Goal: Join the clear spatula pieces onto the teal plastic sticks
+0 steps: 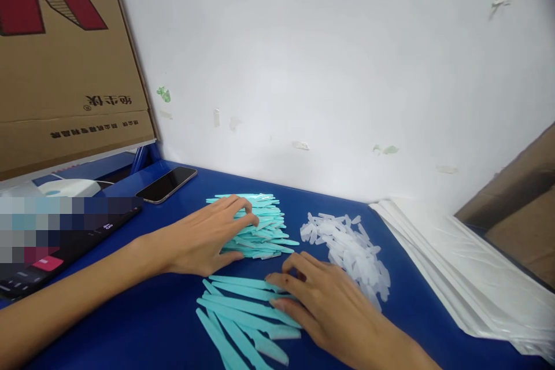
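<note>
1. While our left hand (208, 237) rests on the stacked pile of teal plastic sticks (260, 225), its fingers curl loosely over the top without closing on any one.
2. Our right hand (325, 300) lies flat, fingers spread, fingertips touching the row of teal sticks (243, 312) laid out on the blue tabletop (165, 324); it grips nothing.
3. We see a heap of clear plastic caps (351, 248) just beside the right hand.
4. A smartphone (167, 184) lies near the wall, and white sheets (468, 277) are stacked at the right.

A phone (166, 184), cardboard box (65, 58) and stacked white sheets (468, 277) sit around the blue table (165, 324).
</note>
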Motion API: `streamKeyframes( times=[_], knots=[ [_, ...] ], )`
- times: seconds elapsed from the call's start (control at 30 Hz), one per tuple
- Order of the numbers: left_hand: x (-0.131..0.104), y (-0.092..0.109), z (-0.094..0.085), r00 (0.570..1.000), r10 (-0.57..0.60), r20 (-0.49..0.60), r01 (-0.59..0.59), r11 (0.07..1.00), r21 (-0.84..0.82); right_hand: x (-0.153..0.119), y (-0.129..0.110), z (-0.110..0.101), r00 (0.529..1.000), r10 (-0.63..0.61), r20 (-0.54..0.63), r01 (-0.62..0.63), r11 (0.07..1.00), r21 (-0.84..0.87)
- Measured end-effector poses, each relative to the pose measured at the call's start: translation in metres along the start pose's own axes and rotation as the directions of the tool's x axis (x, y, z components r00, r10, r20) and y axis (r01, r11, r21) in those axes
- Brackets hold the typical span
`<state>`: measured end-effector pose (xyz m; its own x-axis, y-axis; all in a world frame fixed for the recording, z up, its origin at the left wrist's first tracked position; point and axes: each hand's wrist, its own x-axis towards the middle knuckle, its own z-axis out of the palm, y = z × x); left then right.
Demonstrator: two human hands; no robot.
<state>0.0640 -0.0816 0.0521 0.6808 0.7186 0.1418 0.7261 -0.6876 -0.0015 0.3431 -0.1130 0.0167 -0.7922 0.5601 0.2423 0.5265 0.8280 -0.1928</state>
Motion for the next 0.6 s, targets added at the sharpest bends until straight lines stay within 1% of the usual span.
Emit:
streamKeyframes(
  times=[0.07, 0.13, 0.23, 0.33, 0.47, 0.6],
  knots=[
    [0.0, -0.003, 0.002, 1.0, 0.006, -0.007, -0.006, 1.0, 0.025, 0.0, 0.0, -0.001, 1.0, -0.001, -0.006, 0.001, 1.0, -0.02],
    [0.001, -0.005, 0.003, 1.0, 0.003, -0.01, -0.002, 0.999, 0.043, 0.0, 0.006, -0.003, 0.999, 0.019, -0.041, -0.021, 0.999, -0.049],
    [0.001, -0.006, 0.005, 1.0, 0.01, -0.012, -0.009, 0.998, 0.06, -0.003, 0.022, -0.009, 0.988, 0.072, -0.133, -0.086, 0.991, -0.106],
    [0.002, -0.005, 0.006, 1.0, 0.011, -0.011, -0.01, 0.998, 0.056, -0.005, 0.041, -0.017, 0.975, 0.116, -0.191, -0.157, 0.964, -0.216],
    [0.002, -0.003, 0.009, 1.0, 0.019, -0.015, -0.018, 0.999, 0.036, -0.008, 0.058, -0.022, 0.971, 0.131, -0.201, -0.198, 0.911, -0.363],
    [0.002, -0.001, 0.011, 0.998, 0.046, -0.032, -0.045, 0.998, 0.054, -0.011, 0.065, -0.017, 0.971, 0.153, -0.185, -0.219, 0.88, -0.421]
  ],
)
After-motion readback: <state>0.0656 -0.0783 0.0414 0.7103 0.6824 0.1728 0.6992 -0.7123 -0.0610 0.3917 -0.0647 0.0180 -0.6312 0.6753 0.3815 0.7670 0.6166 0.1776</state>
